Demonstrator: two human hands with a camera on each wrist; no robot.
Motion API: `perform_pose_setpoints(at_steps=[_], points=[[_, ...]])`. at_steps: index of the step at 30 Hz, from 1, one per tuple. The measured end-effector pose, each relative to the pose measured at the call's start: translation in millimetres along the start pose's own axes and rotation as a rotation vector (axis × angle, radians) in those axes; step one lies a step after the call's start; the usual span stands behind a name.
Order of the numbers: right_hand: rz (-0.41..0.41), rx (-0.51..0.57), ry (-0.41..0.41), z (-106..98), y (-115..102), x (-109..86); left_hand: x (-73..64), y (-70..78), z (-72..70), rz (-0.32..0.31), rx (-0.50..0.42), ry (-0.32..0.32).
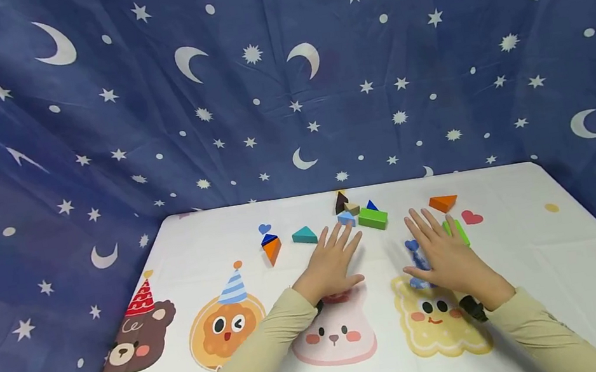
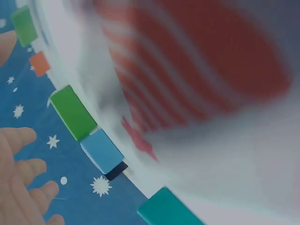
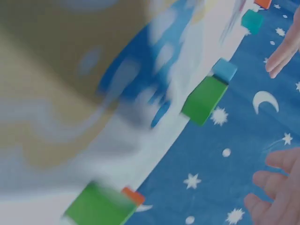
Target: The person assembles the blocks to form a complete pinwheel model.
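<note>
My left hand (image 1: 329,268) is held palm down over the cloth with fingers spread and holds nothing. Its fingertips point at a light blue block (image 1: 346,218) and a green block (image 1: 373,219). A teal triangular block (image 1: 304,235) lies just left of these fingers. The right hand (image 1: 449,258), also spread and without anything in it, partly covers a second green block (image 1: 458,233). Beyond it sits an orange block (image 1: 443,203). In the left wrist view, the light blue block (image 2: 102,151) and green block (image 2: 73,112) lie past the fingers (image 2: 40,197).
Behind the light blue block are a dark brown block (image 1: 341,201), a tan one (image 1: 353,208) and a blue triangle (image 1: 371,205). Farther left, an orange block (image 1: 272,252) touches a dark blue one (image 1: 269,239). A starry curtain (image 1: 265,120) stands behind the printed white cloth (image 1: 565,274).
</note>
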State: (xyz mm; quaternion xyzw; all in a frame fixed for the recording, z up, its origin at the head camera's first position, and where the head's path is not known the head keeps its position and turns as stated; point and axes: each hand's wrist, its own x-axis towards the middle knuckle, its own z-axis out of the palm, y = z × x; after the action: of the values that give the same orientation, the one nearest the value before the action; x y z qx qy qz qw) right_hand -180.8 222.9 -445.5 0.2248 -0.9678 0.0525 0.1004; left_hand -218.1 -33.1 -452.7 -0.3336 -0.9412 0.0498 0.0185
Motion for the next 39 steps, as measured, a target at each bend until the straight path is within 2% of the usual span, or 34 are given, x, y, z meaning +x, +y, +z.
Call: perform_pose_setpoints(at_steps=[4, 10, 18, 27, 35, 39], points=[[-0.004, -0.021, 0.003, -5.4, 18.2, -5.5, 18.5, -8.1, -4.4, 0.027, 0.053, -0.033], [-0.021, -0.019, 0.024, -7.7, 48.8, -13.2, 48.6, -17.9, -7.6, 0.067, 0.142, -0.026], [-0.035, -0.102, 0.014, -8.4, 83.8, -11.7, 81.6, -20.8, -6.3, 0.031, 0.151, 0.008], [-0.011, -0.117, -0.096, -4.9, 104.3, -11.7, 98.4, -15.8, 2.2, -0.016, 0.208, 0.061], [-0.007, -0.153, -0.086, 2.4, 110.6, -11.8, 107.7, -11.4, 7.0, -0.029, 0.212, 0.094], [-0.014, -0.162, -0.077, 5.0, 111.3, -11.1, 109.6, -8.9, 6.2, -0.039, 0.216, 0.092]])
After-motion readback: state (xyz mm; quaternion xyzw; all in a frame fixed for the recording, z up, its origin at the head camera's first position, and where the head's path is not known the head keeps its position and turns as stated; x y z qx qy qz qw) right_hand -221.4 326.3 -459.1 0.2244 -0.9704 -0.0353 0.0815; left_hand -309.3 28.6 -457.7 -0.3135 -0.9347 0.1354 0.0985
